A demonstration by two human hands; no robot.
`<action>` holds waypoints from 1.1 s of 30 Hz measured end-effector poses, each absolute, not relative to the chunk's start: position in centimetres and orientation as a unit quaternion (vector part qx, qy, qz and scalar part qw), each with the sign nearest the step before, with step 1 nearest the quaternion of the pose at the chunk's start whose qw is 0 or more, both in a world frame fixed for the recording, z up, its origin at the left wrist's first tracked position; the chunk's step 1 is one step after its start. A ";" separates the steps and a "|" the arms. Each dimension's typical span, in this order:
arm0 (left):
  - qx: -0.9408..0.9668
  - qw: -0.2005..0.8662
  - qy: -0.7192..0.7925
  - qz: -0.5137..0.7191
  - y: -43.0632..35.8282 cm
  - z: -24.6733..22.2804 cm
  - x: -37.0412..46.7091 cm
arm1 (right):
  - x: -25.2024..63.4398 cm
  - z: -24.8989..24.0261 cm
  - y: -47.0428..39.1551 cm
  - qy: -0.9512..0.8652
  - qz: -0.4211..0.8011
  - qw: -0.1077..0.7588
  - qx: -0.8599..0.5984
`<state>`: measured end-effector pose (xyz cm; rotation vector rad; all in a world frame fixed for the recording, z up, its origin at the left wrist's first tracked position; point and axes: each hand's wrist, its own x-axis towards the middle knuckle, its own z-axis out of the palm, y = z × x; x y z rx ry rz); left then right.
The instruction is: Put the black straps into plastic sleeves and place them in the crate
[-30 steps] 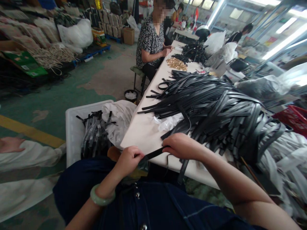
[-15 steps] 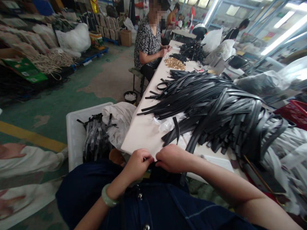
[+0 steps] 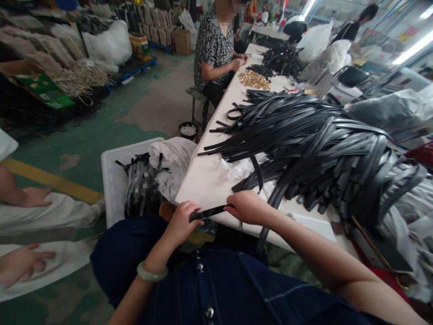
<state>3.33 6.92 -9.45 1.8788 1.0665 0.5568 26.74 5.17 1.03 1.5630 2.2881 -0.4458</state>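
Observation:
A black strap [image 3: 214,211] stretches between my two hands, just over the near corner of the white table [image 3: 189,187]. My left hand [image 3: 184,220], with a pale green bangle on its wrist, grips the strap's left end. The other end is pinched in my right hand [image 3: 246,206], whose fingertips are partly hidden. Beyond my hands a large heap of black straps [image 3: 287,131] covers much of the table, lying over some clear plastic [image 3: 238,168]. One loose strap [image 3: 257,174] curves down close to my right hand.
Left of the table stands a white crate [image 3: 113,180] holding black strips [image 3: 138,185] and a whitish cloth bag [image 3: 176,158]. A seated co-worker [image 3: 216,54] works further along, near a pile of gold-coloured pieces [image 3: 253,80]. Another person's hand [image 3: 25,264] rests at far left.
My hands have moved apart from close together, and a length of black strap now shows between them. Both hands are slightly higher. The whole view has shifted a little.

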 end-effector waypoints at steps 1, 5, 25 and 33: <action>0.777 0.406 0.428 0.219 6.6 -9.5 3.6 | 26.8 1.1 5.1 0.806 -0.154 0.163 0.549; 0.786 0.392 0.423 0.223 6.1 -9.6 4.3 | 27.5 2.1 5.0 0.813 -0.150 0.164 0.538; 0.716 0.525 0.432 0.160 5.4 -5.2 6.1 | 27.5 6.1 3.1 0.840 -0.117 0.163 0.504; 0.752 0.501 0.399 0.157 4.8 -4.4 7.3 | 27.3 4.9 2.4 0.838 -0.142 0.155 0.503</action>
